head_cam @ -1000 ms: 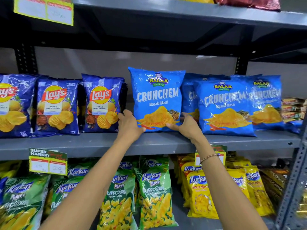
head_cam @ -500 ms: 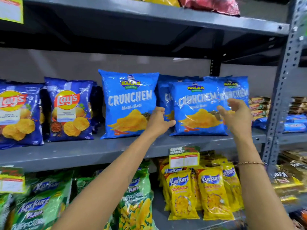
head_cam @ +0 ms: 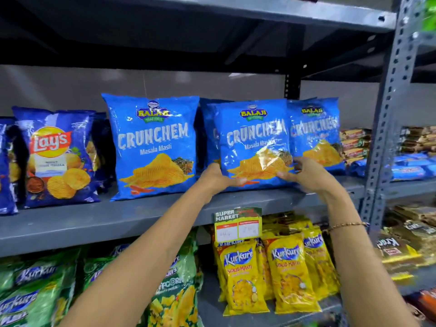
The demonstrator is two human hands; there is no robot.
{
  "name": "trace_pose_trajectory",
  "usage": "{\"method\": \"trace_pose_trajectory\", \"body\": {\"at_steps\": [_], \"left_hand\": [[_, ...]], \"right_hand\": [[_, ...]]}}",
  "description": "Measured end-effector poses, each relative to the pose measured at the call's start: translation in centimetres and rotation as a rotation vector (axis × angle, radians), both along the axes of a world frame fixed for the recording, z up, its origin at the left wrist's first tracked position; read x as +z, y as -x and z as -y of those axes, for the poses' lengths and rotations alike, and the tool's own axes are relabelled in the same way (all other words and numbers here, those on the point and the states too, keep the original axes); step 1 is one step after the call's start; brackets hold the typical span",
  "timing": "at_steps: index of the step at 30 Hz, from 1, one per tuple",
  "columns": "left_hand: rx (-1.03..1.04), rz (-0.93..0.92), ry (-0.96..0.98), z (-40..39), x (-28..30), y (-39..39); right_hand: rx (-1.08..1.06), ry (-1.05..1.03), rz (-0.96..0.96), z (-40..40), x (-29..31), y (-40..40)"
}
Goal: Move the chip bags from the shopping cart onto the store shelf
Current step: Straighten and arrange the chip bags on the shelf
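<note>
Bag [head_cam: 252, 142] upright on shelf [head_cam: 94, 220], second of the blue Crunchem row, pinched at both lower corners: left grip [head_cam: 215, 177] clamped on the bottom-left edge, right grip [head_cam: 306, 174] closed on the bottom-right, fingers [head_cam: 286, 177] pressed into the foil. Base touching the shelf, or very nearly; cannot tell which. Probably a last straightening before letting go.

Done so far, by the look of it: first Crunchem bag [head_cam: 153, 147] standing free just to the left, third bag [head_cam: 316, 135] tucked behind the held one on the right, more blue edges behind. Left to do: unknown, cart out of view.

Grey metal shelf, flat, bare along the front lip and between rows. Lay's [head_cam: 56, 159] further left. Price tag [head_cam: 238, 224] clipped to the edge. Kurkure packs [head_cam: 245, 274] on the tier below. Perforated upright [head_cam: 389, 114] at right, more stock beyond.
</note>
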State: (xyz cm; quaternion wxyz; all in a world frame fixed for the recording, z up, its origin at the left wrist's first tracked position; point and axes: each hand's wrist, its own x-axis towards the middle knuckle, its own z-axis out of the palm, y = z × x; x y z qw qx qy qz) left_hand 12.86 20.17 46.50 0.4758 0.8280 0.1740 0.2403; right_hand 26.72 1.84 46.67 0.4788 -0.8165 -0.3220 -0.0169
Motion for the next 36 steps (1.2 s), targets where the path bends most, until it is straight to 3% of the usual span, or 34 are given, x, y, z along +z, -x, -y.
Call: {"method": "trace_pose_trajectory", "body": {"at_steps": [8, 21, 27, 29, 32, 34, 36], "left_hand": [[0.154, 0.014, -0.069, -1.2, -0.6, -0.6], [0.204, -0.021, -0.177, -1.1, -0.7, -1.4], [0.263, -0.118, -0.523, 0.0, -1.0, 0.4], [0.305, -0.057, -0.585, 0.3, -1.0, 1.8], [0.369, 0.199, -0.558, -0.1, -0.6, 5.3], [0.48, 0.421, -0.492, -1.5, -0.1, 8.2], [0.612, 0.629, -0.501, -4.0, 0.1, 11.0]], "right_hand": [[0.072, -0.148, -0.057, -3.0, -1.2, -0.9], [0.085, -0.025, 0.018, -3.3, -1.3, -2.0], [0.035, 0.02, 0.106, -2.8, -1.4, -1.5], [-0.076, -0.037, 0.225, -2.6, -1.1, 0.1], [-0.17, -0.363, 0.37, -4.0, -0.1, 4.8], [-0.028, -0.432, 0.35, -6.7, 0.4, 8.2], [0.145, -0.376, 0.297, -9.8, 0.1, 11.0]]}}
